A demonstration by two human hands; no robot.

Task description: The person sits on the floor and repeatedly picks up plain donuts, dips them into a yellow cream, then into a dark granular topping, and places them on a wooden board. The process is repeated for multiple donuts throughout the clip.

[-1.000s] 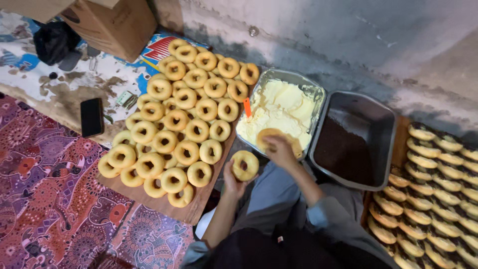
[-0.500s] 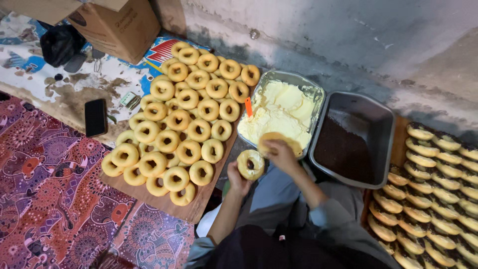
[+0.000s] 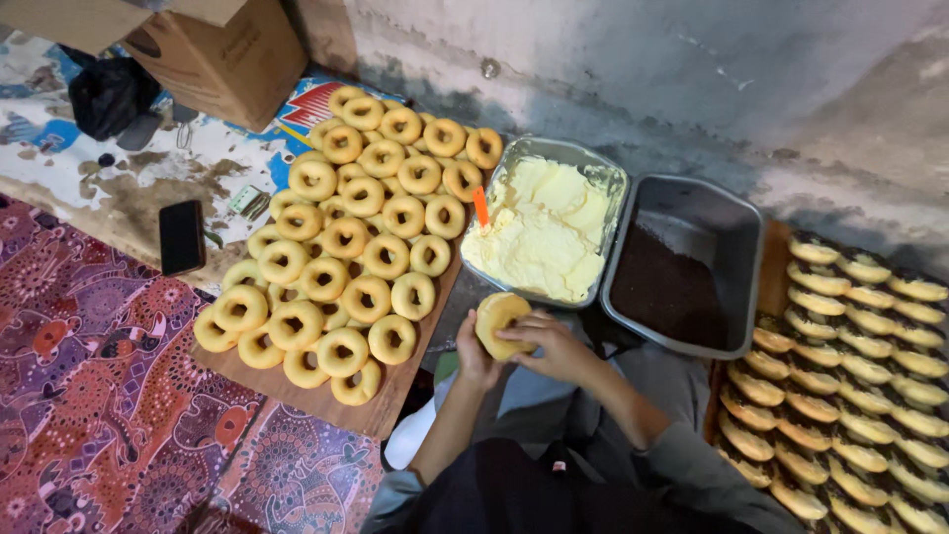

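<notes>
Head cam: plain doughnuts (image 3: 346,257) piled left, and your left hand (image 3: 473,358) and right hand (image 3: 554,346) both gripped one doughnut (image 3: 499,321) just below the cream tray (image 3: 549,232), mid-filling I'd guess; the sprinkles tray (image 3: 682,267) looked next.

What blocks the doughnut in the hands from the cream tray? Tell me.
Nothing visible does. Both hands, left hand and right hand, hold the doughnut just short of the cream tray's near edge, with only bare gap between.

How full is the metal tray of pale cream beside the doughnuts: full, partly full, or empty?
Partly full. The cream heaps against the near side of the metal tray, while the far right corner shows bare smeared metal.
</notes>
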